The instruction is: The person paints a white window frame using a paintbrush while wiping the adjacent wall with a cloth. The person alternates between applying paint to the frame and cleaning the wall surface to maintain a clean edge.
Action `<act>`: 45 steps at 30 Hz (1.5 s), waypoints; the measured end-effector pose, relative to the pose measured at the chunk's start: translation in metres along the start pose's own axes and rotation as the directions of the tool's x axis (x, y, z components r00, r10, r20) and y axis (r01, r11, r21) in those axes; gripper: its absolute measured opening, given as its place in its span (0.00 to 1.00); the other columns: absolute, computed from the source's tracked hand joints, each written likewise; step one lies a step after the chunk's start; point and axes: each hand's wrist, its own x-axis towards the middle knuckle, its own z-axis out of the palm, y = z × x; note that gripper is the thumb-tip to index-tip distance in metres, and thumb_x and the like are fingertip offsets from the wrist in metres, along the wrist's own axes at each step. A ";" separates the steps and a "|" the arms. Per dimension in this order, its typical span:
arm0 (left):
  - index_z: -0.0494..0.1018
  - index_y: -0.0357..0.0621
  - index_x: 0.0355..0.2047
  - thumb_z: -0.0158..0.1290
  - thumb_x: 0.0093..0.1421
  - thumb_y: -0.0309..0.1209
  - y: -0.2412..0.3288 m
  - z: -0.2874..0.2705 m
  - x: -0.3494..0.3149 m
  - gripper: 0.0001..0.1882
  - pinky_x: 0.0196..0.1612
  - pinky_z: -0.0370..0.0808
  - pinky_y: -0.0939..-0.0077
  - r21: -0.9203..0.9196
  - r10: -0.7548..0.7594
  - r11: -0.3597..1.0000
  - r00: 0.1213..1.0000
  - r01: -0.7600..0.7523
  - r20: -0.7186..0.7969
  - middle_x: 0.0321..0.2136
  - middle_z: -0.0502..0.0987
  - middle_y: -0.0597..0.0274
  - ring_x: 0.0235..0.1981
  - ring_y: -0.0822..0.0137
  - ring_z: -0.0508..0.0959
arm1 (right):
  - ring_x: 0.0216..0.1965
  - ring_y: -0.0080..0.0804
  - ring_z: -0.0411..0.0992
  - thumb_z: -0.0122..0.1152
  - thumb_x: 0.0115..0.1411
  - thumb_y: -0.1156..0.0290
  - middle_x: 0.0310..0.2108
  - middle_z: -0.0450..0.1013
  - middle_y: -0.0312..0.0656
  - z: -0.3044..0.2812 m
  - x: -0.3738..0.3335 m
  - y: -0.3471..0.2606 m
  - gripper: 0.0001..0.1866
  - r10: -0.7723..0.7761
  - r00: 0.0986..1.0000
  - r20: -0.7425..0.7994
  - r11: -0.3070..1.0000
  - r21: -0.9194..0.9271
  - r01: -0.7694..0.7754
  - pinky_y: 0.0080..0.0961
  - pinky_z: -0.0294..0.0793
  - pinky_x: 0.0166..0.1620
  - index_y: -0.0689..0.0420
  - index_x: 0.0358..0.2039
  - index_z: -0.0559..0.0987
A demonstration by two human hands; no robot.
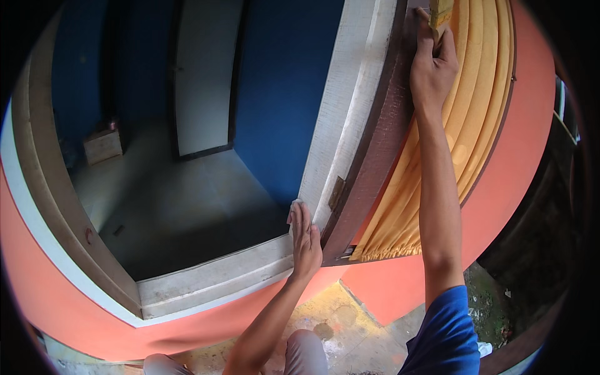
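"Where do we find our left hand point(306, 247)?"

"At the lower right corner of the window frame point(215, 275), below and left of the hinge point(337, 192)."

"And our right hand point(432, 81)?"

"Higher and farther right, by the upper part of the shutter point(384, 137), with a block point(440, 22) in its fingers. We have the curtain point(478, 94) right of the shutter's edge (partly behind our forearm point(440, 181))."

"What do we see through the opening?"

"A box point(103, 149) on the floor point(181, 194) at left, and a door point(206, 81) to its right. Our knees point(306, 353) are below the frame."
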 end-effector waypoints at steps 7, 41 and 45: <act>0.46 0.44 0.77 0.33 0.77 0.35 0.117 -0.002 0.166 0.30 0.76 0.39 0.46 0.038 0.394 0.919 0.918 -0.393 -0.043 0.76 0.44 0.43 0.77 0.41 0.42 | 0.27 0.13 0.60 0.58 0.73 0.62 0.24 0.67 0.25 -0.010 -0.002 0.003 0.13 0.033 0.999 -0.022 0.997 -0.070 -0.034 0.16 0.62 0.33 0.59 0.47 0.82; 0.46 0.38 0.76 0.32 0.78 0.35 0.019 0.006 0.000 0.30 0.77 0.43 0.59 -0.035 0.004 0.999 1.000 -0.003 0.004 0.76 0.46 0.44 0.77 0.46 0.45 | 0.41 0.32 0.75 0.50 0.72 0.74 0.37 0.78 0.49 -0.014 0.007 0.003 0.11 -0.113 0.993 0.035 0.987 -0.111 0.116 0.29 0.73 0.45 0.66 0.48 0.77; 0.48 0.38 0.75 0.31 0.78 0.35 0.026 -0.005 0.032 0.29 0.77 0.42 0.60 -0.001 0.032 0.999 0.996 -0.032 -0.077 0.76 0.46 0.45 0.78 0.51 0.44 | 0.39 0.33 0.74 0.50 0.72 0.74 0.35 0.77 0.50 0.011 -0.008 0.010 0.10 -0.176 0.979 -0.099 0.968 -0.198 0.154 0.30 0.73 0.43 0.66 0.45 0.76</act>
